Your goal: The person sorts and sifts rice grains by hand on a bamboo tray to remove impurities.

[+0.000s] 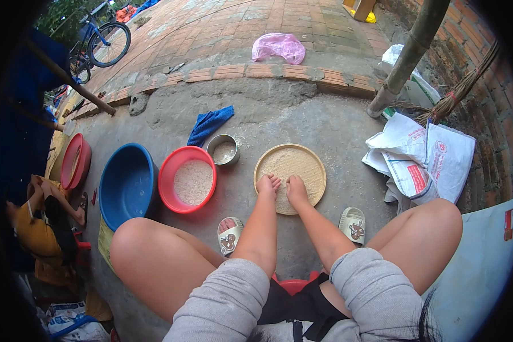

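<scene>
left hand [267,185] | right hand [296,188]: both flat, fingers together, on rice in tray [316,165]; red bowl [171,171] left; best sweep gently, avoid spilling

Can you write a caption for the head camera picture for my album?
Both hands, left hand and right hand, press into rice on a round tray.

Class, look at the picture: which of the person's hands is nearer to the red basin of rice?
Left. The left hand rests in the round tray, on the side toward the red basin. The right hand lies beside it in the same tray, on the side away from the basin.
</scene>
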A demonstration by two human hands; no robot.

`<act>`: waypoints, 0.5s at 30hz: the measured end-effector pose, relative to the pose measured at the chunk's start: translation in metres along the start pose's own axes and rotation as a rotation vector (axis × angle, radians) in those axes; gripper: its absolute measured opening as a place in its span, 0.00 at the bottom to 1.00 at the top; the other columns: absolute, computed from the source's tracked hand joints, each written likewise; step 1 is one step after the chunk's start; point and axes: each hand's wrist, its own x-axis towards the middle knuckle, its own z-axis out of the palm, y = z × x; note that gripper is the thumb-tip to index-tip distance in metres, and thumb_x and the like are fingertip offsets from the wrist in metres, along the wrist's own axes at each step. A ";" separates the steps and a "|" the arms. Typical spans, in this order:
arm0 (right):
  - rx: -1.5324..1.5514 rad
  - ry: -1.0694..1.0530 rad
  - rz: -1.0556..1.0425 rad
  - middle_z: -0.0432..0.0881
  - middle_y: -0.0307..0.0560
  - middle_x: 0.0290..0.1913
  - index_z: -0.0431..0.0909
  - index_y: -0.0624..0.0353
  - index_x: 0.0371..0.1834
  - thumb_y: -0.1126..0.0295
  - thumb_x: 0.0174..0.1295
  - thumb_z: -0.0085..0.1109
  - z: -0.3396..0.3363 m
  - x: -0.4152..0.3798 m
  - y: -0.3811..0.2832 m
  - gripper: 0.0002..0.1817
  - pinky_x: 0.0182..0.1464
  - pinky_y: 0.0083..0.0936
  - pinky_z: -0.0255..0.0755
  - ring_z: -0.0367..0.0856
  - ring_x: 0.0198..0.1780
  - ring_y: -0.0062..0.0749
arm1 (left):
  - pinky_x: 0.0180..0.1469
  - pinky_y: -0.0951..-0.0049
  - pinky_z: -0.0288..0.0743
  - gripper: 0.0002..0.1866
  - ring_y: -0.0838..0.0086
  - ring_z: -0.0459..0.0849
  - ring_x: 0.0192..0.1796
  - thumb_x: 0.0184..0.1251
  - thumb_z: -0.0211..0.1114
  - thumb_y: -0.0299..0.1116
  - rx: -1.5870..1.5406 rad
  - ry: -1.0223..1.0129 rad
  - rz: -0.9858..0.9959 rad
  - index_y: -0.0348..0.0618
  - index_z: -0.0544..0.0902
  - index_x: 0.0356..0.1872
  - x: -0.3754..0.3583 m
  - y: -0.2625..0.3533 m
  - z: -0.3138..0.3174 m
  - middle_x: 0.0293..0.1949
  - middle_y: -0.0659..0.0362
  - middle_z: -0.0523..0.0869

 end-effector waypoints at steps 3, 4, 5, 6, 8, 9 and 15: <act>0.107 0.119 0.083 0.74 0.55 0.31 0.72 0.63 0.28 0.77 0.53 0.53 -0.001 0.010 -0.020 0.02 0.41 0.37 0.68 0.73 0.37 0.49 | 0.42 0.69 0.79 0.18 0.62 0.82 0.41 0.64 0.43 0.33 -0.005 -0.005 -0.010 0.30 0.73 0.46 0.002 0.000 -0.002 0.39 0.46 0.81; 0.108 0.121 0.082 0.74 0.55 0.31 0.72 0.63 0.28 0.77 0.53 0.53 -0.001 0.014 -0.029 0.02 0.41 0.37 0.68 0.73 0.37 0.49 | 0.42 0.69 0.79 0.18 0.62 0.82 0.41 0.64 0.43 0.33 -0.003 -0.007 -0.007 0.30 0.73 0.46 0.006 -0.001 -0.004 0.39 0.46 0.81; 0.163 0.071 0.033 0.74 0.54 0.31 0.73 0.63 0.28 0.76 0.52 0.53 -0.002 0.019 -0.038 0.02 0.41 0.37 0.68 0.73 0.37 0.49 | 0.42 0.69 0.79 0.17 0.62 0.82 0.39 0.64 0.43 0.33 -0.067 -0.057 -0.026 0.31 0.73 0.45 0.009 -0.001 -0.006 0.37 0.47 0.81; 0.217 0.019 -0.020 0.74 0.54 0.32 0.73 0.63 0.28 0.76 0.52 0.54 -0.003 0.023 -0.045 0.03 0.41 0.37 0.68 0.73 0.37 0.48 | 0.43 0.69 0.79 0.16 0.63 0.82 0.37 0.64 0.44 0.33 -0.134 -0.107 -0.043 0.31 0.73 0.44 0.018 -0.003 -0.007 0.36 0.48 0.80; 0.175 -0.030 -0.092 0.74 0.53 0.32 0.74 0.62 0.28 0.74 0.52 0.54 -0.005 0.027 -0.057 0.03 0.43 0.36 0.68 0.73 0.39 0.47 | 0.44 0.70 0.78 0.16 0.63 0.81 0.37 0.64 0.44 0.33 -0.188 -0.204 -0.045 0.31 0.73 0.43 0.034 -0.006 -0.013 0.36 0.49 0.80; 0.134 -0.081 -0.154 0.74 0.52 0.33 0.74 0.61 0.28 0.72 0.52 0.54 -0.007 0.029 -0.062 0.04 0.44 0.36 0.69 0.73 0.41 0.46 | 0.45 0.70 0.77 0.15 0.64 0.81 0.37 0.64 0.44 0.33 -0.235 -0.296 -0.050 0.32 0.73 0.42 0.041 -0.006 -0.014 0.35 0.50 0.79; -0.121 -0.037 -0.140 0.74 0.50 0.41 0.74 0.55 0.40 0.70 0.50 0.60 -0.016 0.008 -0.027 0.13 0.48 0.34 0.69 0.72 0.45 0.45 | 0.54 0.66 0.73 0.19 0.59 0.77 0.50 0.64 0.46 0.34 -0.369 -0.058 -0.038 0.32 0.72 0.49 0.009 0.017 -0.008 0.46 0.48 0.77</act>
